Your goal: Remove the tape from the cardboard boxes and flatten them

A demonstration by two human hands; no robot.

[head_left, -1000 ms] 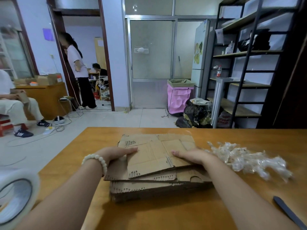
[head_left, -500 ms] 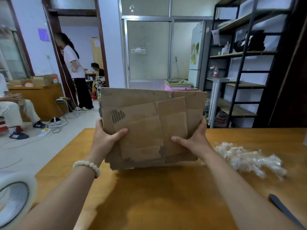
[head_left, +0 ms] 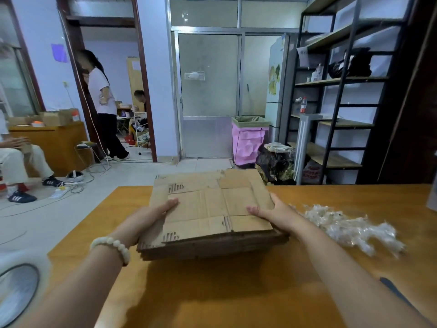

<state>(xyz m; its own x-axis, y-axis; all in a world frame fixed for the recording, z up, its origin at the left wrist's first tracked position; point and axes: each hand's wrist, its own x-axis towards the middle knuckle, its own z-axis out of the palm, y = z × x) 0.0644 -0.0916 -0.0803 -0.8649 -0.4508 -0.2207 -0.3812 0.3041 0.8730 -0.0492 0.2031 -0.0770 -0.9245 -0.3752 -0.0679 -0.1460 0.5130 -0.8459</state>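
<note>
The person has a stack of flattened brown cardboard boxes [head_left: 212,209] out in front of them, over the far middle of the orange-brown wooden tabletop [head_left: 236,292]. The left hand [head_left: 146,221] grips the stack's left edge, thumb flat on the top sheet and the other fingers tucked out of sight underneath. The right hand [head_left: 276,214] does the same on the right edge, thumb on top. Honestly can't tell if the stack's underside is touching the wood or hanging just above it; there's a dark shadow right under the near edge. There's a white bead bracelet [head_left: 113,247] on the left wrist. Just to the right of the stack sits a messy heap of crumpled clear tape [head_left: 343,226]. A big blurry roll of clear tape [head_left: 19,287] fills the bottom-left corner.
</note>
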